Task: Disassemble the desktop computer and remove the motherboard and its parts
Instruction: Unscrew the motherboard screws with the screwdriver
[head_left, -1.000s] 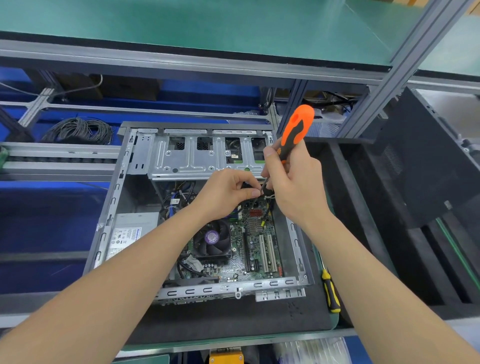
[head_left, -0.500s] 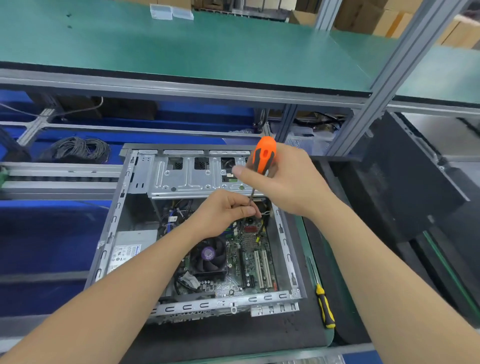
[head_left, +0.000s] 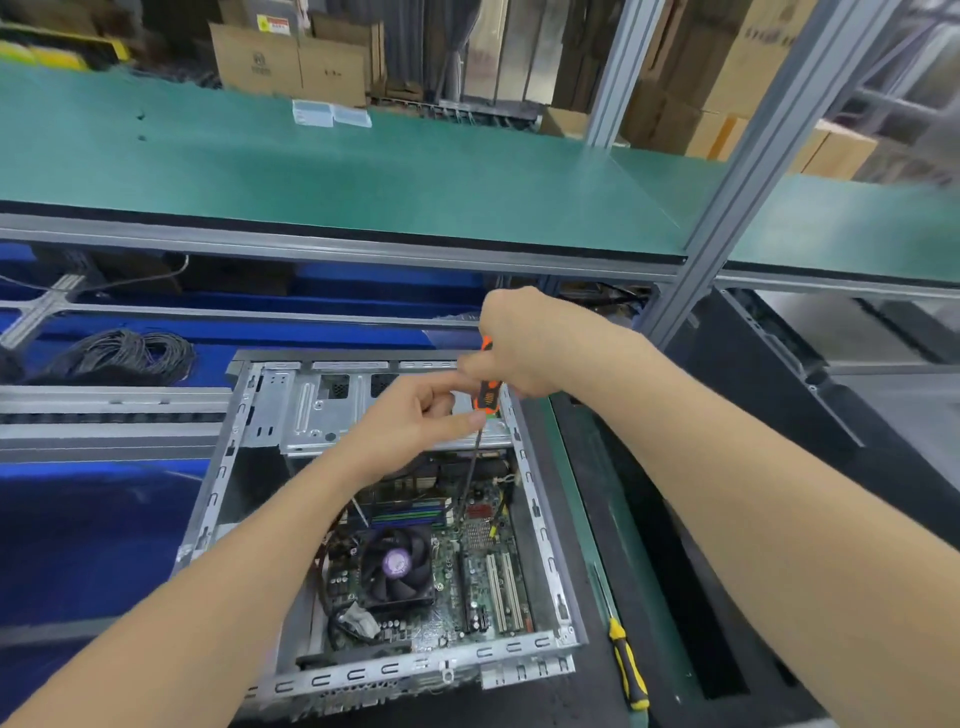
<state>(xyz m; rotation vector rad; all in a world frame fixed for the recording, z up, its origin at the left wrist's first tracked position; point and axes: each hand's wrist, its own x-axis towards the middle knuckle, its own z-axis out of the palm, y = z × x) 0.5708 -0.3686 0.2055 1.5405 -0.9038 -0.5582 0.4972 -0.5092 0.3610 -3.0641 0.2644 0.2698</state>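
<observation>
An open desktop case (head_left: 540, 525) lies on the bench with its green motherboard (head_left: 447, 566) exposed, a black CPU fan (head_left: 397, 566) at its middle. My right hand (head_left: 524, 343) grips the orange-and-black screwdriver (head_left: 488, 395) from above, its shaft running down to the board near the red heatsink. My left hand (head_left: 415, 415) pinches the screwdriver at the base of its handle with thumb and fingers. The silver drive cage (head_left: 311, 410) spans the case's far end.
A yellow-handled screwdriver (head_left: 626, 665) lies on the green mat right of the case. A black side panel and trays (head_left: 769, 415) stand at right. Coiled black cable (head_left: 124, 353) sits at left. A green shelf (head_left: 363, 171) with an aluminium post (head_left: 727, 208) hangs overhead.
The camera tilted up and the view shifted down. My right hand rose to the top of the screwdriver handle; my left hand lifted from the board to the handle's base. The screwdriver now stands upright.
</observation>
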